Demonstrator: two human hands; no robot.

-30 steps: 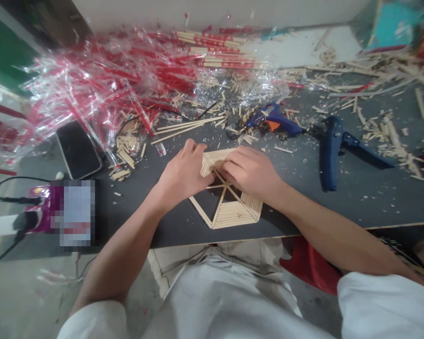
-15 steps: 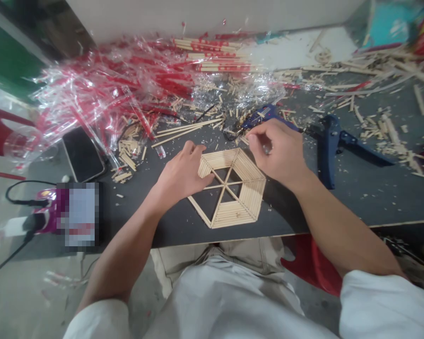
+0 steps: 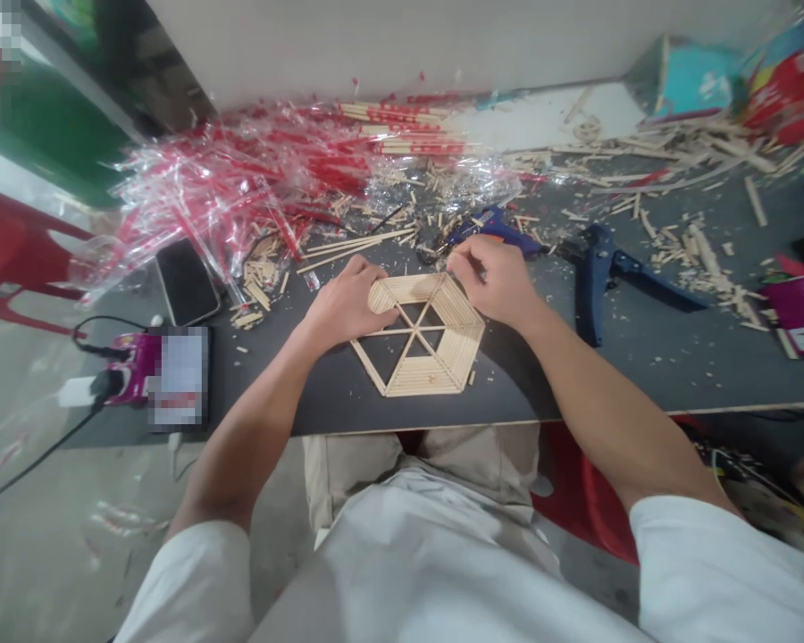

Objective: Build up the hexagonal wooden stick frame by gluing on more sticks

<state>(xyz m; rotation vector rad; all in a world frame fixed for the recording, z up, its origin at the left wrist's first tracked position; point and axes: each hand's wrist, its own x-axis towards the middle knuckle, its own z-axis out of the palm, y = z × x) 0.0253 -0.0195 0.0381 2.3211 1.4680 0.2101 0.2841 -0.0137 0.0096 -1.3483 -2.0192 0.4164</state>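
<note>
A flat hexagonal frame of glued-looking wooden sticks (image 3: 461,353) lies on the dark table, with spokes crossing at its middle. Most of its sections are filled with rows of sticks; the lower left one has a single outer stick. My left hand (image 3: 348,302) grips the frame's upper left part, thumb inside the rim. At the upper right corner is my right hand (image 3: 492,275), fingers pinched together; whatever sits between the fingertips is too small to make out. Just behind it lies a blue glue gun (image 3: 486,223). Blue-handled cutters (image 3: 596,277) rest to the right.
Red-and-clear chopstick wrappers (image 3: 241,187) heap at the back left, near wrapped chopsticks (image 3: 408,134). Loose sticks (image 3: 358,247) and cut scraps (image 3: 700,259) litter the table. On the left are a phone (image 3: 188,281) and a purple power strip (image 3: 134,366) with cables.
The camera view has shifted. My right hand has come slightly closer to the frame's upper right corner, still pinched. My left hand keeps its place on the frame.
</note>
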